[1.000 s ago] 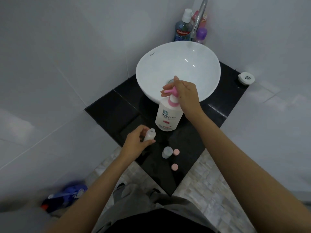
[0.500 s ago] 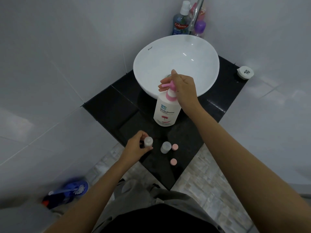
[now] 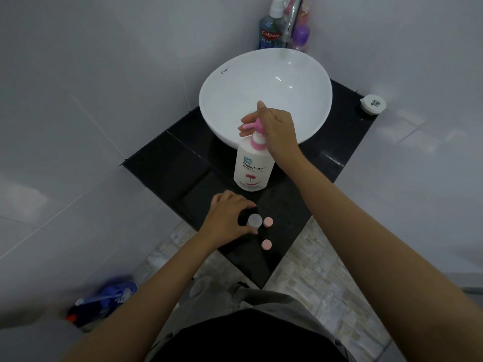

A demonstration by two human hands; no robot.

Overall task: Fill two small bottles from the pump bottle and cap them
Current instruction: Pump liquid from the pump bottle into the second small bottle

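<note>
The white pump bottle (image 3: 252, 169) with a pink pump stands on the black counter (image 3: 167, 163) in front of the basin. My right hand (image 3: 277, 129) grips its pink pump head from above. A small clear bottle (image 3: 254, 221) stands uncapped near the counter's front corner. My left hand (image 3: 227, 220) curls around it from the left, with the thumb at its base. Two pink caps lie beside it, one (image 3: 268, 222) touching its right side and one (image 3: 266, 244) closer to me. The other small bottle is hidden, probably under my left hand.
A white bowl basin (image 3: 235, 82) fills the back of the counter, with a chrome tap (image 3: 291, 24), a blue mouthwash bottle (image 3: 270, 30) and a purple bottle (image 3: 300, 36) behind it. A white round lid (image 3: 373, 103) sits at the far right corner. A blue brush (image 3: 109, 296) lies on the floor.
My left hand lowered the filled white bottle from beside the pump bottle to the counter, then shifted right onto the clear bottle. My right hand stayed on the pump.
</note>
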